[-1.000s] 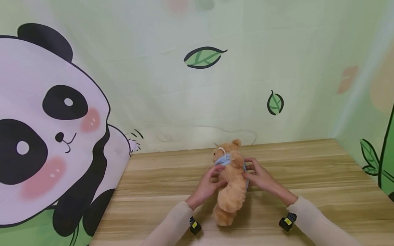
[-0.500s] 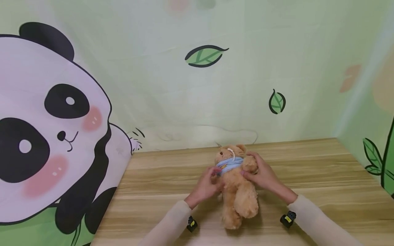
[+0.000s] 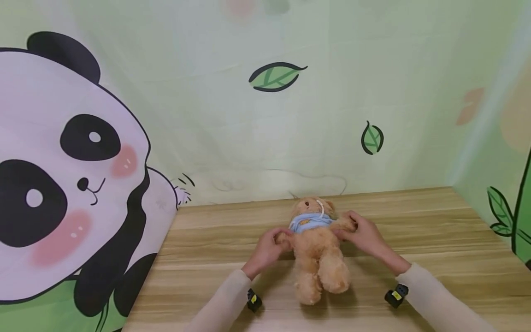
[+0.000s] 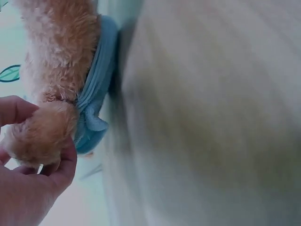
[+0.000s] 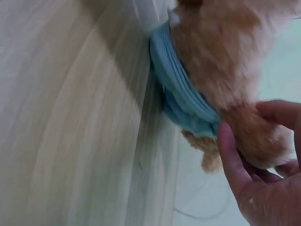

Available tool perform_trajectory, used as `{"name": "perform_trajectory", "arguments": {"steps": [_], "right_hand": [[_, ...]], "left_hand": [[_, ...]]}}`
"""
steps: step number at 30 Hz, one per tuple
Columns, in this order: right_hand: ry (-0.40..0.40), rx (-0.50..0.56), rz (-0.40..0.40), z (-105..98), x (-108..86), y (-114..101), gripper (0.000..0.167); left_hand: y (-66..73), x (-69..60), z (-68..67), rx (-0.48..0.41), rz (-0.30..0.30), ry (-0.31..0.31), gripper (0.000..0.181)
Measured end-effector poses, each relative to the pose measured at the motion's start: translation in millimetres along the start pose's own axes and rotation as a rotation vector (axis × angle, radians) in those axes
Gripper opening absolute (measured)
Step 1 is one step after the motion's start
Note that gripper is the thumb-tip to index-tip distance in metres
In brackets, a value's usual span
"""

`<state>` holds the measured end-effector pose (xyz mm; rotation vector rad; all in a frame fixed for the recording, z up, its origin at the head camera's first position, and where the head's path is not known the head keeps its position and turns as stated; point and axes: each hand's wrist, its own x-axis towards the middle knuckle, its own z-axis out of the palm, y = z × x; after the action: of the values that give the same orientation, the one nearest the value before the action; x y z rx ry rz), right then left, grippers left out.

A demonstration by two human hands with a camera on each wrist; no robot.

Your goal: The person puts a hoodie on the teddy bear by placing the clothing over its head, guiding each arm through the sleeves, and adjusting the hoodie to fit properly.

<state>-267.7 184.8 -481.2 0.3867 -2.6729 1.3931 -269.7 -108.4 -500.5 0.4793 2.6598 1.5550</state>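
A light brown teddy bear (image 3: 316, 242) in a blue top (image 3: 309, 222) lies on its back, its head toward the wall and a white loop on its head. My left hand (image 3: 267, 249) grips the bear's paw on the left, fingers curled round it; the left wrist view shows thumb and fingers about the furry paw (image 4: 42, 134). On the other side my right hand (image 3: 367, 236) pinches the other arm (image 3: 345, 224). In the right wrist view the fingers curl round that arm (image 5: 258, 136) beside the blue cloth (image 5: 181, 89).
The wooden table (image 3: 215, 240) runs back to a light green wall cloth (image 3: 207, 115) printed with leaves and a large panda (image 3: 137, 207). A black device with a yellow mark hangs at each wrist, the left one (image 3: 254, 300) and the right one (image 3: 396, 296).
The bear has turned from its side to face up, with its front and top now showing. Both hands have moved outward from its body to its two arms.
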Motion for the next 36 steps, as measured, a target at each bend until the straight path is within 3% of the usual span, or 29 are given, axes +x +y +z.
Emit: {"name": "perform_trajectory", "arguments": {"steps": [6,10,13,16,19,21,23,26,29,36], "right_hand": [[-0.088,-0.053,0.028,-4.4,-5.2,-1.1,0.038],[-0.05,-0.118,0.01,-2.7,-3.1,-5.1,0.037],[0.01,-0.19,-0.115,1.1,0.8,-8.9,0.033],[0.059,-0.313,-0.335,6.9,6.0,-12.9,0.026],[0.069,-0.444,-0.545,12.2,8.4,-15.2,0.023],[0.041,-0.492,-0.625,14.7,8.7,-16.6,0.027],[-0.013,-0.494,-0.626,16.3,8.8,-18.2,0.026],[-0.106,-0.453,-0.55,16.0,8.9,-19.7,0.021],[-0.176,-0.418,-0.477,13.4,10.1,-20.8,0.027],[-0.284,-0.386,-0.431,7.5,14.5,-23.2,0.038]], "left_hand": [[3.8,0.4,-6.9,0.03,0.049,0.039,0.019],[9.6,2.2,-7.3,0.121,0.067,0.024,0.021],[18.3,4.4,-6.0,0.269,0.13,-0.007,0.028],[27.2,7.2,-4.2,0.412,0.221,-0.063,0.034],[33.2,8.9,-1.9,0.491,0.279,-0.119,0.037],[35.6,9.9,-1.3,0.513,0.298,-0.148,0.038],[35.6,11.1,-1.9,0.52,0.292,-0.181,0.038],[34.6,13.1,-2.9,0.513,0.266,-0.232,0.043],[33.4,15.1,-3.4,0.505,0.241,-0.264,0.05],[33.4,18.4,1.7,0.545,0.217,-0.231,0.052]]}}
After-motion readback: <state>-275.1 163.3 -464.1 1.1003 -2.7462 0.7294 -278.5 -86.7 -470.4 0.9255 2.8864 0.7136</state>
